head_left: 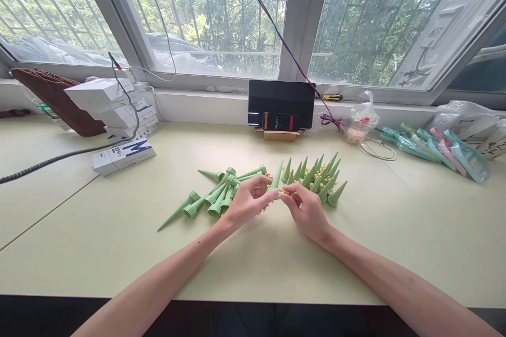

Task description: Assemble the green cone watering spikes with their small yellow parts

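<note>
Both hands meet at the middle of the pale green table. My left hand pinches a green plastic spike that points up. My right hand pinches at the spike's base, where a small yellow piece shows between the fingertips. Left of the hands lies a loose pile of green spikes on their sides. Just behind the right hand, several green spikes with yellow bases stand upright in a cluster.
A dark tablet and a phone lean on a wooden stand at the window sill. Stacked white boxes, a brown bag and a braided cable sit at the left. A plastic bag and pastel clips lie at the right.
</note>
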